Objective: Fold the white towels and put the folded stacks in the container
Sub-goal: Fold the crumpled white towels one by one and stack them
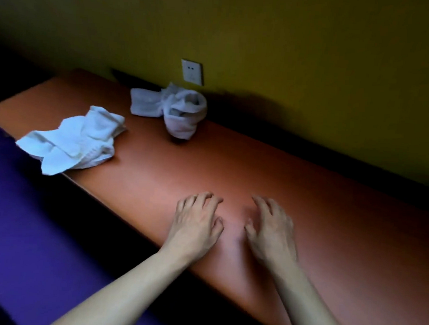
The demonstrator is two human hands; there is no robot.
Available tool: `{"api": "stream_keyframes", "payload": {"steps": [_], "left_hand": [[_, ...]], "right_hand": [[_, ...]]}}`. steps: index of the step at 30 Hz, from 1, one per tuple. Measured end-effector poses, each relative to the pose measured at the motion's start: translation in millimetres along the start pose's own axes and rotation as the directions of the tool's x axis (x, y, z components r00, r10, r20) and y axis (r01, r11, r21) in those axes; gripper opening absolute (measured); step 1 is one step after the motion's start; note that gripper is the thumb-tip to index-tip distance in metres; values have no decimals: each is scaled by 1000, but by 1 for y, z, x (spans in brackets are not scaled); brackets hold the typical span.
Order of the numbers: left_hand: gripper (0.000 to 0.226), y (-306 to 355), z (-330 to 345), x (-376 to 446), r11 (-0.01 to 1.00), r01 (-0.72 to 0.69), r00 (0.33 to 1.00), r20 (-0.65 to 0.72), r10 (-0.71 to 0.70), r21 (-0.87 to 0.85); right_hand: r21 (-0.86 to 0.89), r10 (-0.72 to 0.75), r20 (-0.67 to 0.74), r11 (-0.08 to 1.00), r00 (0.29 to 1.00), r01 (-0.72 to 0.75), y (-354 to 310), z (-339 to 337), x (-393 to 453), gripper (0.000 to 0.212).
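Both forearms bare, reaching in from the near edge and angling toward the far side; left hand (pixel 196 222) palm down, fingers spread and bent at the knuckles, fingertips on or just over the tabletop (pixel 330 234), contact not clear; thumb tucked toward the right; right hand (pixel 271 228) palm down just beside it, a gap between the two; its fingers likewise splayed and curled claw-like, thumb pointing left toward the other hand; neither hand grips anything; wrists roughly level, left forearm coming in from the near left, right forearm from the near right.
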State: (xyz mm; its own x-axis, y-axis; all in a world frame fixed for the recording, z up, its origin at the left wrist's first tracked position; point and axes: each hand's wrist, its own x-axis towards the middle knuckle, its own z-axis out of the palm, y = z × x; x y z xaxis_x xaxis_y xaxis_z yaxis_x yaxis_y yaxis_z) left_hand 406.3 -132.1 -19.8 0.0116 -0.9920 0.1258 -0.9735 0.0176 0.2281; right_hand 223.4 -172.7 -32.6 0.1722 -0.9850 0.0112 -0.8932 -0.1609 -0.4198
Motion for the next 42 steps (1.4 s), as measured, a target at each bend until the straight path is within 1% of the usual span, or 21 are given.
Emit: {"api": "stream_keyframes", "payload": {"steps": [2,4,7,10,12,13,14,15,17,19,21,23,25,31,33,35,37,38,39,40,42], "left_hand": [[52,-27,4,22,999,17,1000,2,-17,30],[56,-52,7,49,998,27,1000,-2,-26,62],[66,-86,12,99,987,14,1000,-26,-10,161],[75,-117,10,156,965,66,989,-144,-29,255],[80,-133,1,189,957,146,967,-238,-85,249],[82,-138,-5,203,953,193,960,-247,-134,235],[85,-144,-8,215,944,240,953,-240,-185,226],[89,-149,-10,228,938,272,952,-202,-229,215],[94,-160,-10,246,947,284,958,-97,-271,152],[79,-166,-5,255,964,257,966,-35,-255,64],[59,-165,1,256,965,261,964,-59,-261,-2],[48,-156,4,251,962,268,959,-85,-272,-52],[44,-147,3,239,975,211,972,-91,-216,-65],[50,-111,1,163,987,9,998,-67,-20,-158],[49,-90,2,130,975,-89,995,-65,77,-203],[49,-70,5,96,959,-133,991,-55,123,-251],[45,-49,9,64,947,-149,989,-42,143,-285],[43,-39,11,48,944,-163,987,-38,159,-288],[43,-29,15,34,941,-180,983,-33,178,-288],[48,-19,18,22,937,-193,980,-20,196,-290],[56,2,23,1,927,-199,978,0,210,-318]], "right_hand": [[-47,4,68,999,998,-1,-7,12,20,70],[-93,-8,89,995,996,17,-11,23,37,74],[-169,-13,97,985,995,29,-14,40,55,70],[-187,-17,71,982,997,30,-15,54,59,70],[-170,-19,91,985,996,34,-14,57,60,69],[-160,-19,91,986,996,33,-14,57,62,69],[-158,-17,88,987,996,31,-14,56,63,69],[-159,-13,89,987,996,27,-15,54,64,69],[-163,-9,104,986,995,26,-18,52,66,67],[-166,1,136,986,991,22,-20,49,66,66],[-164,5,146,986,989,19,-21,47,67,67],[-157,6,159,987,987,19,-22,46,69,67],[-141,4,172,990,985,21,-22,44,71,68],[-91,-45,252,993,967,70,-12,37,82,74],[9,-59,242,998,968,59,-5,36,75,70],[193,-48,215,981,975,5,5,32,59,59],[390,25,130,918,991,-74,16,25,39,44],[451,91,71,885,993,-114,22,19,29,36],[490,164,13,859,986,-149,28,12,20,31],[512,232,-37,839,972,-181,32,5,12,29],[570,306,-78,795,949,-209,41,-11,-2,29]]}}
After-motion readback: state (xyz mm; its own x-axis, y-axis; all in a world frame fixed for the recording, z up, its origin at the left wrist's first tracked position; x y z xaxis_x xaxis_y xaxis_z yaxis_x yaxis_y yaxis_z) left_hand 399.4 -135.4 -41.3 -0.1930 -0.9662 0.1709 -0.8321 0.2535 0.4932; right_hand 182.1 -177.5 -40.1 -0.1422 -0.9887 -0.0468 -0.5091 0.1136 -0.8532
